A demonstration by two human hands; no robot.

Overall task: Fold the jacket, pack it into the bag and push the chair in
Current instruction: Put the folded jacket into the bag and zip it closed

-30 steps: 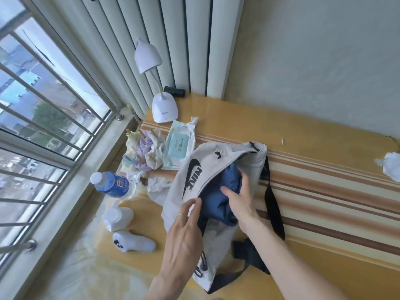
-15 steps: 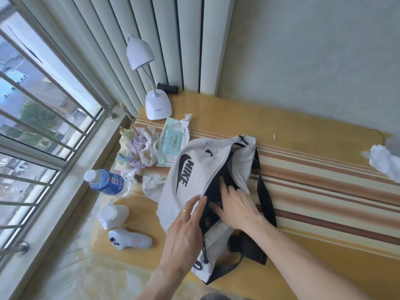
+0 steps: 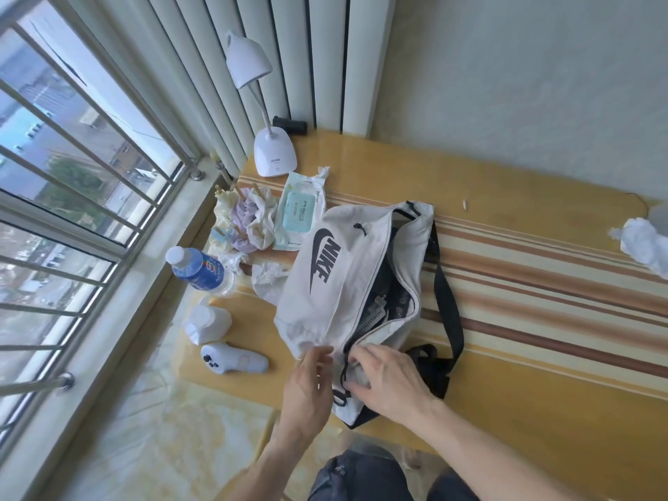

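A white Nike bag [image 3: 336, 269] with a black strap [image 3: 448, 294] lies on the yellow striped table [image 3: 524, 283], its zip opening gaping along the right side. Inside the opening only dark lining shows; the blue jacket is out of sight. My left hand [image 3: 307, 388] pinches the bag's near corner by the zip end. My right hand [image 3: 386, 377] rests on the bag's near end with fingers closed at the zip. No chair can be seen.
A white desk lamp [image 3: 271, 153], a wipes pack [image 3: 298, 215], crumpled cloths [image 3: 245, 218], a blue-labelled water bottle [image 3: 198, 273], a white jar [image 3: 208, 323] and a white controller [image 3: 235, 363] crowd the table's left side. A crumpled tissue [image 3: 643, 244] lies at far right. The window is on the left.
The blue jacket, visible in the opening a second ago, has gone fully into the bag. My right hand came out of the opening, and both hands moved to the bag's near end.
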